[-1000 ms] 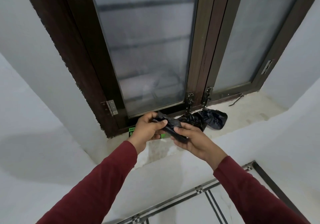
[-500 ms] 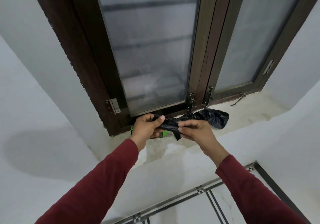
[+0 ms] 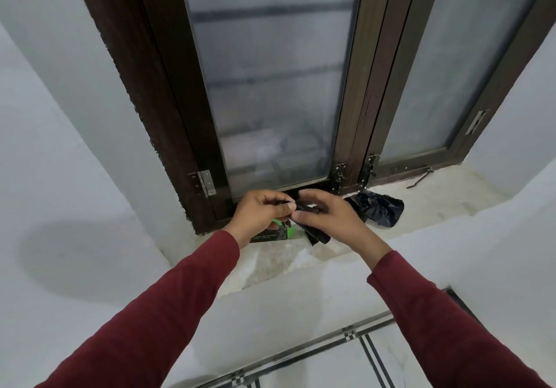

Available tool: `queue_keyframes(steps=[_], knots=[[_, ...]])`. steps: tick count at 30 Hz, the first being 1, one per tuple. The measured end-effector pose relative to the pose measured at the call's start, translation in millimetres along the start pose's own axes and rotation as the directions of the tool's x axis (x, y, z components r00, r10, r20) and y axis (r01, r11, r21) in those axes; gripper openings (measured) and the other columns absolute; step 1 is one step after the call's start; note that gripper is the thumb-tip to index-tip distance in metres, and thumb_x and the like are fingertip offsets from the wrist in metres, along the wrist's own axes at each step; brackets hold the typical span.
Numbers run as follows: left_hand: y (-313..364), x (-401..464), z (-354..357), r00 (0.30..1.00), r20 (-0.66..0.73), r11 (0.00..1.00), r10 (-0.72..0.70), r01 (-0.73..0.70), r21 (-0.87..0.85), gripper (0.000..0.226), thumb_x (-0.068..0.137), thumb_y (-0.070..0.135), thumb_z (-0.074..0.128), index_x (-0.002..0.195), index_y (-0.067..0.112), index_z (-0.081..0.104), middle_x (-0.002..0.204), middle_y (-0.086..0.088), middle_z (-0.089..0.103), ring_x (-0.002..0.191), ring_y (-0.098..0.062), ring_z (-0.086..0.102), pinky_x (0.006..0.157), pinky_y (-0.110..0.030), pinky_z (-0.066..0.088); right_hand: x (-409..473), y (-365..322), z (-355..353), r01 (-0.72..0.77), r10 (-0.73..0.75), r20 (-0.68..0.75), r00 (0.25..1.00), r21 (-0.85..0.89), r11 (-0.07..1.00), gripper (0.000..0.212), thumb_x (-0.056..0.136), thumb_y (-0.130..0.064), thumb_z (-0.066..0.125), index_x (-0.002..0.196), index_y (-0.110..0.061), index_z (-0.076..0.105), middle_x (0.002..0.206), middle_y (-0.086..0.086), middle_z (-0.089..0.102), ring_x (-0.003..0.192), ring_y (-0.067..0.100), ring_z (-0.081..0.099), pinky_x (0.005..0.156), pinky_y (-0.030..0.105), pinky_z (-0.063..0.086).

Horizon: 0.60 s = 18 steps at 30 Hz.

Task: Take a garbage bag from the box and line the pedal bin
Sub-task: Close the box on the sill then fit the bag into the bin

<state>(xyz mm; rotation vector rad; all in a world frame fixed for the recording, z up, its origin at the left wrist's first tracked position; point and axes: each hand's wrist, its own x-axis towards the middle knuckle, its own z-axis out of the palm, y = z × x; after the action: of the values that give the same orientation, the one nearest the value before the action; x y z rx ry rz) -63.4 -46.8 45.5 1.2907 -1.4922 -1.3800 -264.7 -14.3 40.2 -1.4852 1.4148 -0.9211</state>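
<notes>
Both hands meet over the window sill (image 3: 301, 263). My left hand (image 3: 260, 213) pinches one end of a folded black garbage bag (image 3: 317, 234) between thumb and fingers. My right hand (image 3: 328, 214) pinches the same bag close beside it, and a loose end of the bag hangs below the right palm. A green and black box (image 3: 272, 235) lies on the sill under my left hand, mostly hidden by it. A crumpled black bag (image 3: 376, 208) rests on the sill to the right of my hands. The pedal bin is not in view.
A dark wooden window frame (image 3: 168, 117) with frosted panes rises straight behind the sill. A metal stay hook (image 3: 419, 178) lies at the right of the sill. White walls flank the recess, and tiled floor (image 3: 346, 363) shows below.
My hands have drawn closer together and risen slightly. The bag is now bunched between the fingertips, with a loose end hanging down under my right hand.
</notes>
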Motion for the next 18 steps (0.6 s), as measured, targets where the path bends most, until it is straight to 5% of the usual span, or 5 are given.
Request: queue_keyframes(steps=[2,4,10,14,18], knots=[[3.5,3.4,-2.3,0.999,-0.035,1.000,-0.016,0.015,-0.018,0.002,0.086,0.027,0.083,0.085,0.028,0.081,0.080,0.003,0.080,0.073,-0.009,0.076,0.057,-0.019,0.056,4.2,-5.7,5.8,0.069,-0.057,0.107,0.993,-0.113,0.991,0.045,0.083,-0.036,0.083,0.126,-0.029,0.071,0.112,-0.012,0.077,0.103,-0.001,0.070,0.089,0.017,0.052],[1.2,8.8,-5.7,0.996,-0.079,0.999,-0.044,0.043,-0.017,0.008,0.085,0.032,0.083,0.083,0.025,0.081,0.073,0.003,0.079,0.065,-0.008,0.073,0.054,-0.019,0.054,4.8,-1.3,10.8,0.090,-0.091,0.002,0.996,-0.152,0.984,0.030,0.086,-0.033,0.082,0.115,-0.029,0.078,0.093,-0.014,0.080,0.086,-0.003,0.072,0.077,0.013,0.052],[-29.8,22.1,-3.4,0.980,-0.167,0.928,-0.109,0.161,0.336,0.021,0.095,0.043,0.070,0.092,0.022,0.073,0.092,-0.002,0.075,0.083,-0.016,0.071,0.071,-0.027,0.057,1.2,15.5,19.9,-0.152,0.186,-0.265,0.946,0.143,0.978,0.013,0.073,-0.027,0.093,0.081,-0.022,0.084,0.073,0.004,0.079,0.064,0.021,0.077,0.050,0.019,0.055],[-47.6,23.0,-11.5,0.998,0.061,0.528,0.000,-0.052,0.847,0.053,0.085,0.018,0.075,0.135,0.028,0.059,0.136,-0.003,0.055,0.122,-0.026,0.053,0.102,-0.044,0.049,2.5,21.6,13.7,-0.284,0.360,-0.285,0.888,0.274,0.919,0.013,0.078,-0.024,0.090,0.085,-0.016,0.084,0.085,0.008,0.080,0.064,0.017,0.077,0.048,0.015,0.054],[-51.0,22.1,-7.0,0.973,0.229,0.310,-0.039,-0.206,0.928,0.074,0.084,0.005,0.064,0.146,0.038,0.043,0.147,-0.003,0.049,0.125,-0.030,0.049,0.101,-0.048,0.043,10.6,20.1,9.6,-0.346,0.489,-0.214,0.845,0.479,0.807,0.004,0.086,-0.006,0.078,0.088,-0.009,0.080,0.103,0.015,0.077,0.090,0.025,0.077,0.063,0.022,0.062]])
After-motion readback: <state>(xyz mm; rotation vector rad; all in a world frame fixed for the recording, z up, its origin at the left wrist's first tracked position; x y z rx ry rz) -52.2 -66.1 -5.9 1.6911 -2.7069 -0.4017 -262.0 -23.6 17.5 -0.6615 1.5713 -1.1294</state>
